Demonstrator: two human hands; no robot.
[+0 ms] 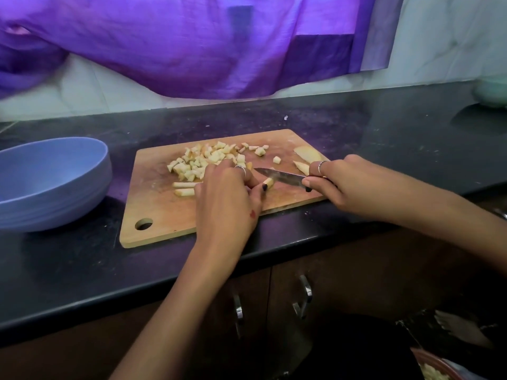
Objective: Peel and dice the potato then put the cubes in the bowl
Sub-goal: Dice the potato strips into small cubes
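Head cam looks down at a wooden cutting board (164, 212) lying on a black stone counter (68, 270), so I'll place everything off that board. Near the middle of the board, the left hand (227, 198) has its fingers curled down, pinching a potato strip (269, 182). Only the strip's right end pokes out past the fingertips, and its long axis runs roughly left-right across the board. The right hand (329, 179) is wrapped around the handle of a knife (279, 175), with the blade lying nearly level and its tip pointing left toward the left hand, right over the strip's exposed end.

Two more strips (184, 188) lie just left of the left hand, also running left-right. A pile of potato cubes (203, 160) sits toward the board's far edge, with a few loose ones trailing right. Uncut potato slices (306, 156) sit at the board's far right corner, partly behind the right hand.

The blue bowl (49, 187) is on the counter just left of the board, and I can't see any cubes inside it.

Behind the board there's a pale tiled wall with a purple curtain (192, 45) hanging over it. Below the counter edge are dark cabinet doors with metal handles (304, 297).
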